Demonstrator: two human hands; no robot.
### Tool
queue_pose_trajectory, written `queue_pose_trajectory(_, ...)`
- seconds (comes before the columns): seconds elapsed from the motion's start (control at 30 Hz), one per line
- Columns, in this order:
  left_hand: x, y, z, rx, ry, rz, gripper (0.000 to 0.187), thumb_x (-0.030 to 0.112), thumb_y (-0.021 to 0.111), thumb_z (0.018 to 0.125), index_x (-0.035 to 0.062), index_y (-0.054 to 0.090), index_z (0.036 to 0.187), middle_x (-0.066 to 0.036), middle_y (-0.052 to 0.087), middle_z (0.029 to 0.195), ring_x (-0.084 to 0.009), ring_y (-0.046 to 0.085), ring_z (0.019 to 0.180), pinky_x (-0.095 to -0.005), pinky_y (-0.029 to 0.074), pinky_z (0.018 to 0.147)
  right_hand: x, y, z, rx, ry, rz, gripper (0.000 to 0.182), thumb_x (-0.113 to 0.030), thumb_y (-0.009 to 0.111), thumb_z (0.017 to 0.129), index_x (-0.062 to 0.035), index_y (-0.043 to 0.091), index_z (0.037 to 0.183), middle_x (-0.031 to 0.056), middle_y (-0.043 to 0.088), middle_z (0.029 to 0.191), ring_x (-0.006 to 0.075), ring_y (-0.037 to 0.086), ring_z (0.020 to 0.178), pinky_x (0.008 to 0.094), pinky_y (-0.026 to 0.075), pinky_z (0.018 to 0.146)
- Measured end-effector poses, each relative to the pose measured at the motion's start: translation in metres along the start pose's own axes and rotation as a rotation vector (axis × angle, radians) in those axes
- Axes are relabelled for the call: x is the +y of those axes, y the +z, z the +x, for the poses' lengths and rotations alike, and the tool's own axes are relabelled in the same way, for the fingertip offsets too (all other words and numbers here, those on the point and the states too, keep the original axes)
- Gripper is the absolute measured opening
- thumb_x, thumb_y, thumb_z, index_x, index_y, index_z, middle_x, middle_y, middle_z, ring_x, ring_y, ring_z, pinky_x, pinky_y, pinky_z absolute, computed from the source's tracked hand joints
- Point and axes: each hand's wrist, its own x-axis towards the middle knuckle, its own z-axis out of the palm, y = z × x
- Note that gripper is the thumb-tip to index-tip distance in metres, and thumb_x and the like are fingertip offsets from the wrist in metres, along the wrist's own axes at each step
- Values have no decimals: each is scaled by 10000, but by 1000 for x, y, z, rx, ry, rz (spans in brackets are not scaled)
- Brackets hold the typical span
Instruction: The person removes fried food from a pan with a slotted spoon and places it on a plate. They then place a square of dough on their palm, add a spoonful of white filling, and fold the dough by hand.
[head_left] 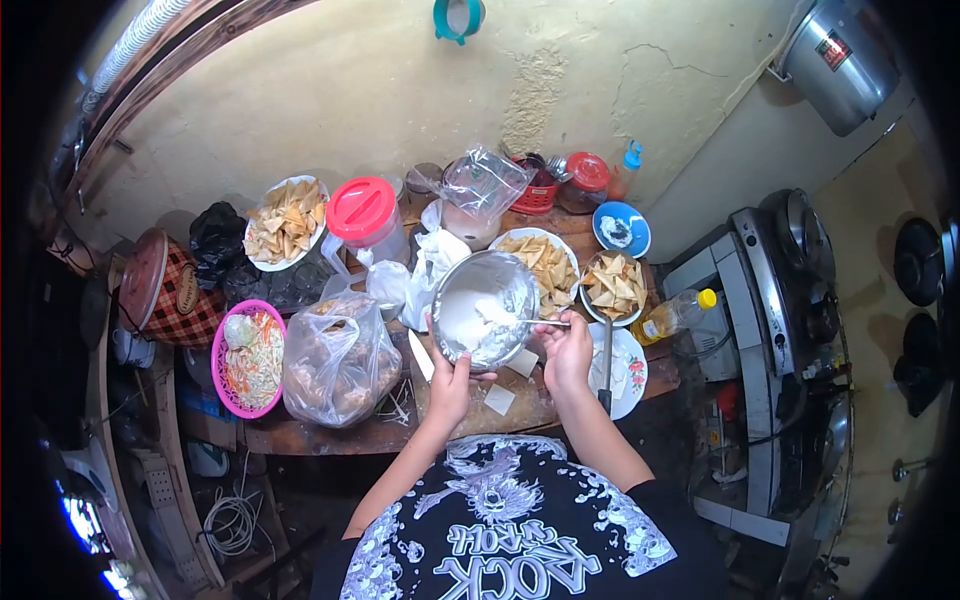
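Head view, looking down on a crowded bench (330, 435). I note the left hand (450, 380) under the near rim of a steel bowl (487, 308), fingers curled and pinching that rim, tipping the bowl so its mouth faces me. White batter or paste sits in the lower right of the bowl. Right hand (567, 350) is just right of the bowl, fingers pressed together around a spoon (535, 322). The spoon's long axis runs roughly level, handle at the right hand, working end pointing left into the white mass. So the bowl lies left of the right fingers, touching distance; the right hand is the nearer one to the paste. Plates of chips (545, 262) lie beyond the bowl, a filled plastic bag (335, 365) to its left.
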Motion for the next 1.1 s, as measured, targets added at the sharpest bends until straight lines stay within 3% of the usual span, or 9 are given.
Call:
queue_pose_trajectory(0.17, -11, -14, 18, 78, -258, -136, 591, 99, 329, 902, 219, -36, 1351, -259, 452, 1187, -299, 656, 735, -335, 569, 567, -14, 1, 4, 23, 137, 91, 233, -282, 463, 934, -80, 483, 818, 66, 548, 808, 202, 594, 731, 315, 521, 680)
queue_pose_trajectory(0.37, -52, -35, 42, 151, -362, -294, 596, 106, 325, 913, 221, -73, 1342, -265, 418, 1183, -355, 625, 824, -432, 561, 667, 6, -20, 13, 113, 331, 234, 275, -301, 474, 930, -50, 489, 820, 111, 547, 830, 234, 591, 795, 345, 542, 744)
queue_pose_trajectory(0.67, -63, -40, 23, -2, -397, -160, 592, 391, 310, 967, 159, -95, 1331, -244, 519, 1080, -345, 619, 895, -403, 533, 746, -2, -31, 13, 92, 309, 277, 275, -288, 449, 933, -41, 473, 814, 132, 548, 840, 255, 582, 832, 374, 524, 785)
queue_pose_trajectory(0.8, -82, -66, 10, 27, -459, 109, 473, 405, 358, 952, 76, 283, 1283, -136, 607, 942, -215, 630, 749, -323, 510, 660, -8, -37, 13, 102, 273, 259, 280, -300, 430, 940, -53, 478, 817, 108, 555, 815, 263, 597, 816, 377, 522, 761)
queue_pose_trajectory(0.83, -73, -58, 2, 74, -447, 113, 374, 344, 500, 909, 30, 482, 1110, -90, 611, 870, -167, 612, 694, -299, 489, 632, -9, -38, 13, 105, 259, 255, 281, -300, 429, 941, -53, 478, 817, 108, 556, 814, 264, 597, 820, 377, 522, 759)
queue_pose_trajectory(0.93, -80, -55, -5, -154, -204, 660, 352, 246, 642, 823, 7, 520, 1049, -71, 600, 835, -158, 610, 684, -282, 479, 632, -10, -43, 14, 98, 167, 229, 282, -300, 421, 944, -51, 473, 823, 113, 555, 811, 264, 605, 792, 381, 525, 740)
queue_pose_trajectory(0.97, -77, -50, -6, -220, -143, 857, 380, 155, 718, 720, 3, 540, 1019, -107, 583, 891, -199, 606, 759, -303, 473, 680, -12, -42, 13, 98, 132, 214, 281, -299, 420, 945, -50, 472, 826, 113, 554, 812, 264, 607, 780, 382, 526, 735)
queue_pose_trajectory(1.07, -74, -34, -4, -349, 211, 1134, 458, 146, 727, 672, 13, 523, 1060, -148, 539, 997, -277, 562, 907, -353, 455, 779, -17, -40, 12, 81, 60, 185, 268, -287, 398, 948, -52, 468, 839, 110, 549, 808, 265, 613, 738, 384, 528, 715)
queue_pose_trajectory(1.1, -75, -31, -2, -385, 138, 1206, 527, 147, 735, 638, 44, 507, 1101, -154, 498, 1051, -328, 490, 1014, -399, 419, 852, -18, -41, 12, 68, 51, 180, 264, -283, 393, 949, -54, 467, 841, 108, 548, 805, 265, 613, 738, 384, 528, 713)
